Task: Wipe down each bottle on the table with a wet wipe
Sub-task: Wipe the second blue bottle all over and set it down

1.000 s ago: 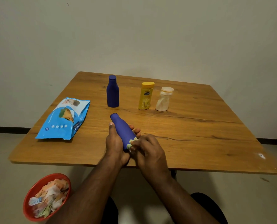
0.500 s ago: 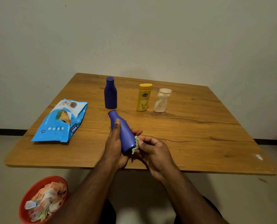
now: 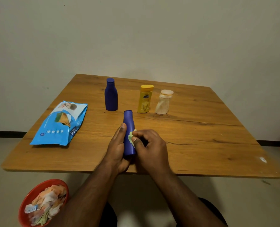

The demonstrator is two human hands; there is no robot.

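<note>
Head view: blue bottle in left hand's grip, cap end away; right hand pinching wipe against it.

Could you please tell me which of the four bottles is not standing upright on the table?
The blue bottle held in the left hand, tipped with its cap pointing away. The other blue bottle, yellow bottle and pale bottle stand upright.
</note>
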